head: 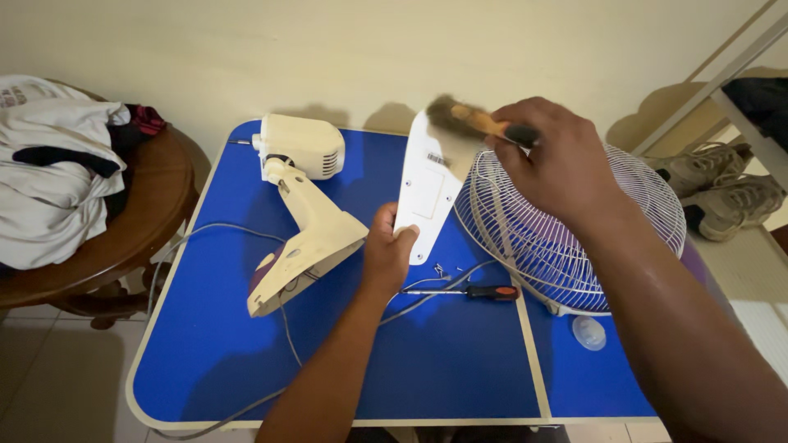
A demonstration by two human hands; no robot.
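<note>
Left hand (pixel 387 250) clamps white panel (pixel 430 184) bottom edge; right hand (pixel 552 160) grips brush (pixel 476 121) at panel top.

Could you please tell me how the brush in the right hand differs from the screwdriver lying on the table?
The brush is held in the right hand, raised above the white panel; the screwdriver lies flat on the blue table, untouched. The brush ends in a dark, bushy tuft; the screwdriver ends in a thin metal shaft. The brush handle looks light brown with a dark end; the screwdriver's is orange and black. Both are slim hand tools.
</note>
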